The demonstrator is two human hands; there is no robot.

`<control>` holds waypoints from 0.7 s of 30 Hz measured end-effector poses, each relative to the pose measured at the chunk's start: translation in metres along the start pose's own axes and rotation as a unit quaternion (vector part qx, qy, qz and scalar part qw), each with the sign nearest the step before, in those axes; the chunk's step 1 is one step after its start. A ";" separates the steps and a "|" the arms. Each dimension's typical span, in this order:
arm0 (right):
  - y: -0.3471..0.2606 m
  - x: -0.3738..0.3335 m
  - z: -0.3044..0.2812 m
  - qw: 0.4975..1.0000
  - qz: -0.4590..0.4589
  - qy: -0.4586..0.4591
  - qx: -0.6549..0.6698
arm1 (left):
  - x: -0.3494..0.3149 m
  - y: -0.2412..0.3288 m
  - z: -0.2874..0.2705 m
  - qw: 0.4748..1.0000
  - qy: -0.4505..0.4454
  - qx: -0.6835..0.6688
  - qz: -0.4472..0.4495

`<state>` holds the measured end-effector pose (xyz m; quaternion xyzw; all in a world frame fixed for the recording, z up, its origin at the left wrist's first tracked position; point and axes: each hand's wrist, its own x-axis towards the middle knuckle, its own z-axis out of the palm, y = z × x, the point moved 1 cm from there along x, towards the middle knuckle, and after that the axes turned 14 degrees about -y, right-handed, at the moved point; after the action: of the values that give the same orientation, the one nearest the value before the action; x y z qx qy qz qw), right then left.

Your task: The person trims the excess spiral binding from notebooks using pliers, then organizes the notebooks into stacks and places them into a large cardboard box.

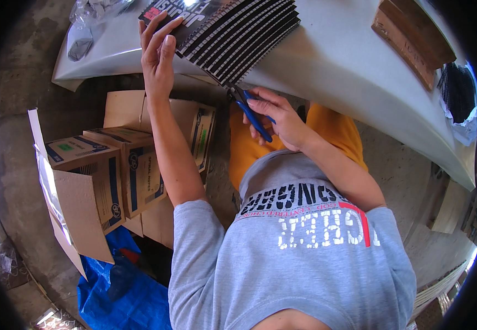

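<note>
A fanned stack of black spiral notebooks (238, 38) lies on the table at its near edge, wire bindings facing me. My left hand (159, 58) rests at the left side of the top notebook, fingers stretched out over its dark cover. In my right hand (280, 118) is a pair of blue-handled wire cutters (259, 122), gripped below the stack. The cutters' dark jaws are at the lowest corner of the bindings. Whether they close on a wire is too small to tell.
The pale table (337, 66) curves across the top. An open cardboard box (79, 203) with several brown packs (142, 170) stands at lower left, above a blue tarp (123, 291). Clear plastic wrap (81, 33), a brown block (414, 41) and a white bag of black coils (461, 99) lie on the table.
</note>
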<state>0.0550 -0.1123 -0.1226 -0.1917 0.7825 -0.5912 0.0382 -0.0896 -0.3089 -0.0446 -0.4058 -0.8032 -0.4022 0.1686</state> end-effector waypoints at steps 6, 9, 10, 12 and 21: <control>-0.009 -0.012 -0.003 0.968 -0.015 0.057 -0.244 | -0.003 -0.001 -0.002 1.000 0.011 0.004 -0.006; -0.011 -0.011 -0.005 0.938 -0.023 0.065 -0.340 | -0.001 -0.001 0.000 1.000 0.015 -0.008 0.001; -0.011 -0.010 -0.004 0.938 -0.022 0.066 -0.341 | -0.001 -0.001 0.000 1.000 0.014 -0.008 0.002; -0.010 -0.008 -0.002 0.931 -0.022 0.059 -0.360 | 0.000 0.000 0.000 1.000 0.001 -0.008 -0.002; -0.010 -0.003 -0.005 0.942 0.223 -0.144 0.204 | -0.001 0.000 0.000 1.000 0.007 -0.002 -0.003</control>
<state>0.0588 -0.1090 -0.1119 -0.0837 0.6541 -0.6803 0.3199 -0.0885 -0.3093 -0.0453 -0.4007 -0.8028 -0.4067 0.1720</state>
